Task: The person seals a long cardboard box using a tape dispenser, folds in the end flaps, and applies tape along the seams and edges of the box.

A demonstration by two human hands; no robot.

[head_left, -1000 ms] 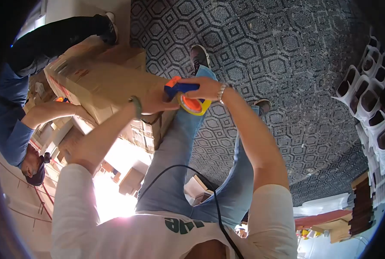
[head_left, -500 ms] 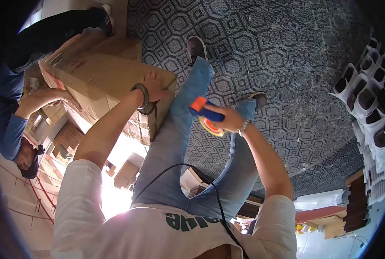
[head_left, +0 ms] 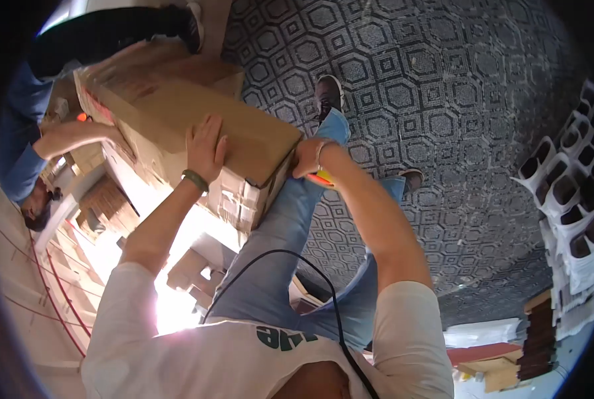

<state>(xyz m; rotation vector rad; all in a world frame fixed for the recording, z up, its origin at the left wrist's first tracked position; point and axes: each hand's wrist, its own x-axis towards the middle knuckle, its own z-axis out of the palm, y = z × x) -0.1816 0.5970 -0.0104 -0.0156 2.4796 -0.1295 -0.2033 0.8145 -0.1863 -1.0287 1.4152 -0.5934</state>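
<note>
A large cardboard box (head_left: 244, 126) stands at my left side, its corner against my leg. My left hand (head_left: 206, 149) lies with fingers apart on the top of the box near its edge, holding nothing. My right hand (head_left: 308, 158) is at the box's right end, closed around a tape dispenser (head_left: 322, 179). Only the yellow and orange tape roll shows below the hand; the dispenser's handle and head are hidden, and I cannot tell whether it touches the box.
Across the box, another person's hand (head_left: 119, 141) rests on its far side. Stacked white plastic holders (head_left: 566, 179) stand at the right on patterned carpet (head_left: 456, 133). A black cable (head_left: 277, 252) hangs across my lap. More cardboard boxes (head_left: 189, 269) stand below left.
My right hand has carried the tape dispenser left and up to the box's end. My left hand has slid back from the box's corner area, further left along its top.
</note>
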